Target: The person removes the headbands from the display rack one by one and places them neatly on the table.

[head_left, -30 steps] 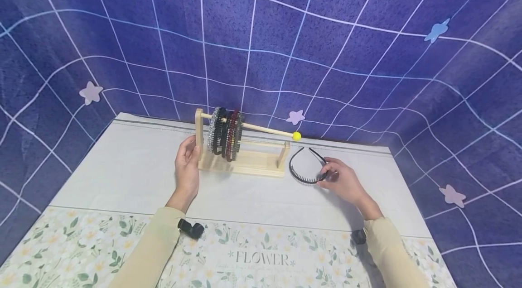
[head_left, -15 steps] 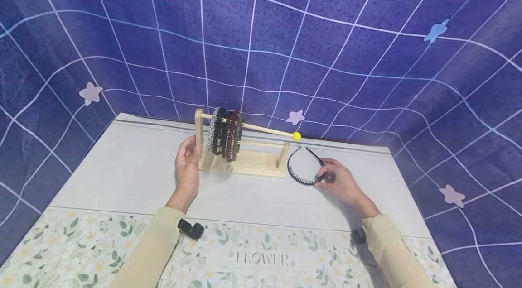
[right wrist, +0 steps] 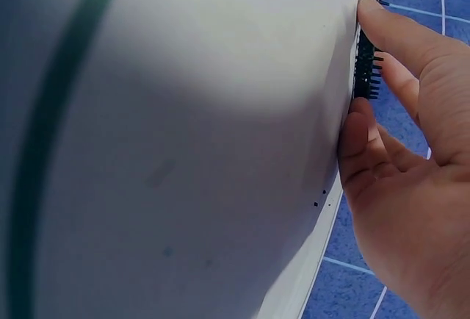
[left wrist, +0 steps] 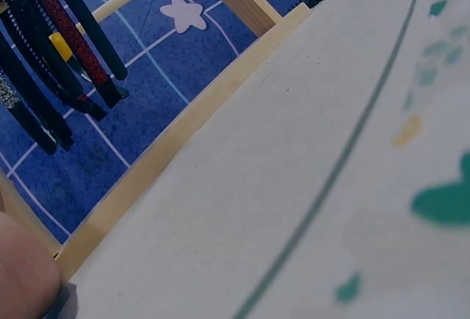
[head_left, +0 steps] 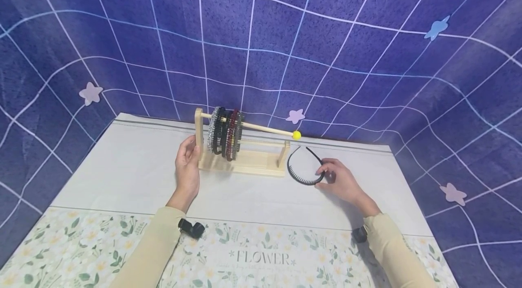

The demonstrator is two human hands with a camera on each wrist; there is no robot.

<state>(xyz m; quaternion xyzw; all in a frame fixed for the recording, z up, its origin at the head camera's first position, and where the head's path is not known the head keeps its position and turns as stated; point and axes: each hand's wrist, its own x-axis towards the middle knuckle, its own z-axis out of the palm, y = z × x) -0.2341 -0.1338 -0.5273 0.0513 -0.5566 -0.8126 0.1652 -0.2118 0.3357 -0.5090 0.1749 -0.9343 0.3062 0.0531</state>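
My left hand (head_left: 187,172) grips the left upright of a pale wooden headband stand (head_left: 254,163), low down at its outer side. Several headbands (head_left: 223,136) in black, silver and dark red hang on the stand's upper rod, bunched toward the left. To the right of the stand, my right hand (head_left: 341,183) pinches a black toothed headband (head_left: 303,182) by its right side between thumb and fingers. Its two ends point away from me. In the right wrist view, the thumb and fingers hold the headband's toothed band (right wrist: 365,76); the rest of it is out of that view.
The upper rod slopes down rightward to a yellow ball (head_left: 297,135) at its free end. A lower rod (head_left: 263,143) runs beneath it to a short right upright (head_left: 283,156). A patterned blue curtain (head_left: 261,52) rises behind the white tabletop (head_left: 253,199).
My right hand has shifted the toothed headband slightly left, mostly in the first half second. The left hand and the stand stay in place.
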